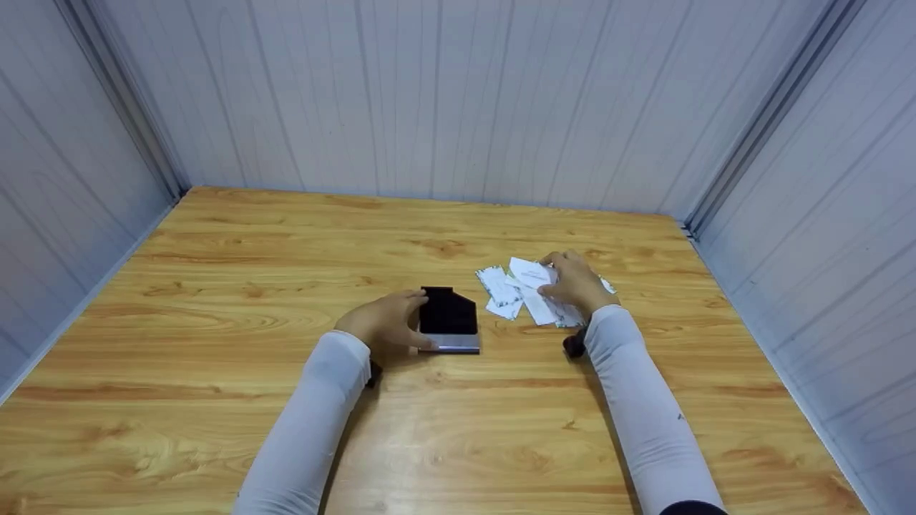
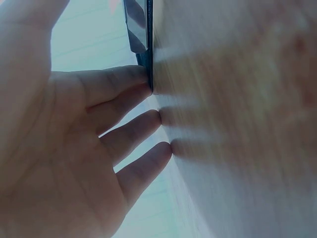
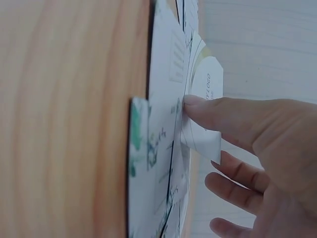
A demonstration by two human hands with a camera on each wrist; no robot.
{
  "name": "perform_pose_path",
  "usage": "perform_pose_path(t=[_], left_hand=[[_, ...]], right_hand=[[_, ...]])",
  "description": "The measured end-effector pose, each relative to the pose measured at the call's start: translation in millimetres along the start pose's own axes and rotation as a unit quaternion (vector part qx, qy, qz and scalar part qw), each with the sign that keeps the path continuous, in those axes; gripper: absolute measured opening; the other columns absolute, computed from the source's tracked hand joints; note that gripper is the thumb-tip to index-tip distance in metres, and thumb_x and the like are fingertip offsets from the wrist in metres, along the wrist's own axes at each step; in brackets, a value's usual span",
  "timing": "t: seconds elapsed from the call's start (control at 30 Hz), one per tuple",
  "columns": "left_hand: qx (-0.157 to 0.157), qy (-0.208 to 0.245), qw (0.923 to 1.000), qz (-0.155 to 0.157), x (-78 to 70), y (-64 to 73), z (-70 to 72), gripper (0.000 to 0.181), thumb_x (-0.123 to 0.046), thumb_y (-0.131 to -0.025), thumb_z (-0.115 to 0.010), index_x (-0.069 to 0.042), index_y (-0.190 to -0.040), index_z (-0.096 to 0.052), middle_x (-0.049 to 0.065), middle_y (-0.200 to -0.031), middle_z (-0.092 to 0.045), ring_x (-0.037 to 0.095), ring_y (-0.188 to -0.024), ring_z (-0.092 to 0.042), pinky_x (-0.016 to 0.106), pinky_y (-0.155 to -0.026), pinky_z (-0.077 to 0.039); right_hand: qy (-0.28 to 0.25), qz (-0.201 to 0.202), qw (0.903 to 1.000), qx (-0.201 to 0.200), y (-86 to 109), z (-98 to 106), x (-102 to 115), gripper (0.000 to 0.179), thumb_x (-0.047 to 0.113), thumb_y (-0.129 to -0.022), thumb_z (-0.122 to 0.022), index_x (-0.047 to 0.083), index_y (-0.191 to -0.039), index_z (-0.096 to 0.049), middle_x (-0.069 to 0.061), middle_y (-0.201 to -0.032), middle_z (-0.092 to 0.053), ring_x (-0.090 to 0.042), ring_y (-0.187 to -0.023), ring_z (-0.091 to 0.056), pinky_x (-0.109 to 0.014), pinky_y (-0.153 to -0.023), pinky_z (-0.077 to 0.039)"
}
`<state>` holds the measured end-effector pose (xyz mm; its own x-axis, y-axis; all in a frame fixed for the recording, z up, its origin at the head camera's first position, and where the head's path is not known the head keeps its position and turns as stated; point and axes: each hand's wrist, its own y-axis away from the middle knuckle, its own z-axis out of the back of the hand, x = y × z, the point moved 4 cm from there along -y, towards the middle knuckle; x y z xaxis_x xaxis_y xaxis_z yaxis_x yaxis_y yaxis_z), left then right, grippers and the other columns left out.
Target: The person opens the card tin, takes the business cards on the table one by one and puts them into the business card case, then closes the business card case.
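A black business card holder with a silver front band lies flat on the table. My left hand grips its left side, thumb at the silver band and index finger at the back corner. In the left wrist view, the other fingertips reach down to the tabletop. Several white business cards with green leaf prints lie overlapping to the right. Over them, my right hand pinches a white card with printed lettering, which is tilted up off the pile. Part of the pile is hidden under this hand.
The wood-grain table meets a white panel wall at the back, with more panels on the left and right. A dark wrist device sits under the right wrist. The card holder stands left of the pile, with a small gap between.
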<state>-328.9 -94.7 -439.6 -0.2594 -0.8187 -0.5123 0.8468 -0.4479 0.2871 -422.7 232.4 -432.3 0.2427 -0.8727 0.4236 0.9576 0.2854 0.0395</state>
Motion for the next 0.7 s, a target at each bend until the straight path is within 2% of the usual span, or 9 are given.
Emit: perform_pose_path(t=[0.17,0.4,0.53,0.7], left_hand=[[0.000,0.003,1.0000,0.000,-0.2,0.8,-0.3,0.102,-0.056,-0.084,-0.077,-0.012,-0.160,-0.026,0.005,-0.165,-0.020,0.029,-0.151,-0.018,0.052,-0.117,-0.025],[-0.004,0.010,0.9999,-0.004,-0.3,-0.5,0.4,0.101,-0.054,-0.083,-0.078,-0.012,-0.160,-0.026,0.006,-0.165,-0.021,0.030,-0.150,-0.019,0.052,-0.117,-0.025],[-0.005,0.007,1.0000,0.001,1.0,-0.5,0.2,0.102,-0.055,-0.083,-0.078,-0.014,-0.161,-0.026,0.005,-0.165,-0.020,0.029,-0.150,-0.020,0.052,-0.117,-0.026],[-0.002,0.002,1.0000,-0.001,1.6,-0.9,-0.8,0.102,-0.055,-0.084,-0.077,-0.013,-0.161,-0.025,0.006,-0.165,-0.020,0.030,-0.150,-0.019,0.052,-0.117,-0.025]], right_hand=[[-0.001,0.008,0.9999,-0.011,-0.3,-0.1,1.6,0.046,0.016,-0.094,-0.071,0.002,-0.134,-0.053,-0.020,-0.133,-0.050,-0.039,-0.128,-0.044,-0.052,-0.107,-0.037],[-0.033,0.005,0.9994,-0.004,1.8,2.0,5.9,0.028,0.012,-0.106,-0.049,0.003,-0.132,-0.050,-0.022,-0.137,-0.052,-0.038,-0.129,-0.048,-0.053,-0.106,-0.040],[-0.058,0.015,0.9982,-0.008,3.4,4.4,9.3,0.025,0.010,-0.107,-0.042,0.004,-0.130,-0.051,-0.023,-0.136,-0.052,-0.038,-0.129,-0.048,-0.053,-0.105,-0.040],[-0.065,0.045,0.9966,-0.023,6.6,6.2,14.9,0.025,0.009,-0.107,-0.041,0.002,-0.128,-0.052,-0.024,-0.133,-0.054,-0.039,-0.124,-0.051,-0.054,-0.103,-0.041]])
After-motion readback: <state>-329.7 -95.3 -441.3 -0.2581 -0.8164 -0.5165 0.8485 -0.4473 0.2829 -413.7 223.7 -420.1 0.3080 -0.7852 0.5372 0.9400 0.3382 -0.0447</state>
